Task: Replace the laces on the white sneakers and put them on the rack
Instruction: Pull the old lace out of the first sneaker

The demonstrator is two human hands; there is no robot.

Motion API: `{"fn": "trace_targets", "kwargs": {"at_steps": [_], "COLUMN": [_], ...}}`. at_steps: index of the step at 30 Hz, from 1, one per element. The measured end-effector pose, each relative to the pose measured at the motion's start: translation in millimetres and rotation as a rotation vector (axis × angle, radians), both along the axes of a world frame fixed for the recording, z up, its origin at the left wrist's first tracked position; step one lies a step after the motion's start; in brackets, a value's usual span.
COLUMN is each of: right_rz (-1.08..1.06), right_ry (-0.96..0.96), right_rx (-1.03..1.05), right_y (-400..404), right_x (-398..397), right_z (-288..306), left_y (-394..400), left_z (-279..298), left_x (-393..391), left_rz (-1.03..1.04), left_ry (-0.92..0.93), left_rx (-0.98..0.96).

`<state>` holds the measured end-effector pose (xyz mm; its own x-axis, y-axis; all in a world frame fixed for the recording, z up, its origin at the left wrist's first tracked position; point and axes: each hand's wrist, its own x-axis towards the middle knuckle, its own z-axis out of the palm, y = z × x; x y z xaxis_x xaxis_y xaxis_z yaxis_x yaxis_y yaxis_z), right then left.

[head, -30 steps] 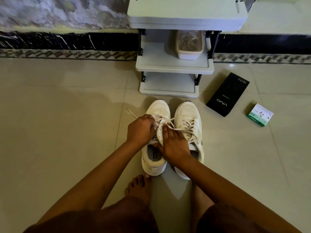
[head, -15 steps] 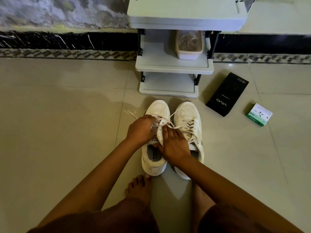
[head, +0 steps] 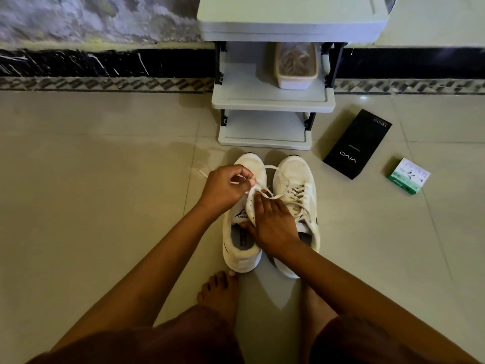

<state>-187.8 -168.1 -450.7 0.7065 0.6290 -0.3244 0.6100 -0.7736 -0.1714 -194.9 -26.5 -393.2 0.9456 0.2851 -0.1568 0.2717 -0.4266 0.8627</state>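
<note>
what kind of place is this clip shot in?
Likely a home, maybe an entryway: tiled floor, a small plastic shoe rack against a wall with patterned skirting, and a phone box lying on the floor.

Beige tiled floor (head: 91,206) — dark marble skirting (head: 105,61), patterned border.
</note>
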Motion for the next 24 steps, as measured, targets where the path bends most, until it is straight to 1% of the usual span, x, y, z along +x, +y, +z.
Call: {"fn": "trace_targets", "kwargs": {"at_steps": [5, 7, 9, 11, 12, 13, 15, 16, 17, 18, 20, 24], "right_rz": [-0.005, -0.007, -0.006, -0.002, -0.001, 0.0, 0.001, 0.003, 0.004, 0.004, 0.0, -0.008], "right_ry": [-0.016, -0.016, -0.015, -0.019, -0.022, -0.024, -0.029, -0.032, -0.033, -0.031, -0.024, -0.035], "right_rx": [0.011, 0.01, 0.008, 0.004, 0.003, 0.002, -0.004, -0.005, -0.002, 0.0, 0.006, 0.024], "right_y": [-1, 0, 0, 0, 0, -1, -1, -1, 0, 0, 0, -1], "right_x": [-1, -1, -1, -1, -1, -1, -1, -1, -1, -1, -2, -2], "right_z": [-1, -2, -2, -1, -1, 0, 0, 0, 0, 0, 0, 0], "left_y": [8, 8, 7, 6, 7, 8, 6, 5, 6, 6, 8, 8], "left_z": [-26, -32, -34, -33, -33, -31, -17, -10, -5, -3, -3, -19], "left_x": [-8, -12, -11, -7, -5, -2, 0, 1, 1, 1, 1, -5], "left_rz": [-0.187, -0.168, -0.128, -0.13, -0.131, -0.117, -0.068, -0.044, -0.031, -0.032, -0.057, -0.276], "left_ry": [0.252, 0.253, 0.204, 0.176, 0.163, 0.142, 0.083, 0.037, -0.008, -0.032, -0.005, 0.22], "left_rx": [0.514, 0.578, 0.629, 0.69, 0.635, 0.48, 0.014, -0.149, -0.213, -0.208, -0.046, 0.509]}}
